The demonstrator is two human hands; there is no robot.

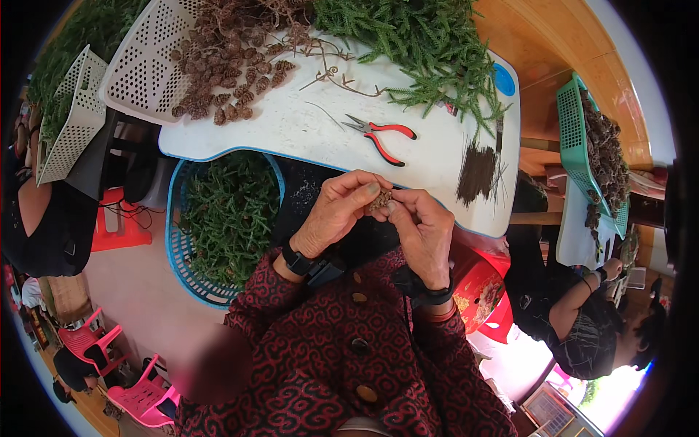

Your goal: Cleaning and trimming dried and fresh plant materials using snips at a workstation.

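Note:
Between my two hands, just off the near edge of the white table (291, 131), is a small brown pine cone (380, 201). My left hand (336, 210) pinches it with thumb and fingers from the left. From the other side the thumb and fingertips of my right hand (425, 231) close on it, covering part of it. Beyond my hands lie pliers (384, 138) with red and black handles, their jaws slightly parted. A bundle of thin dark wires (477, 173) rests on the table to the right. Loose pine cones (237, 91) are heaped at the far left.
Green artificial sprigs (429, 58) cover the table's far right. A white perforated basket (149, 69) leans at the far left; a blue basket (172, 244) of greenery stands below it. Two people (582, 320) (47, 218) sit at either side. Green basket (571, 124) at right.

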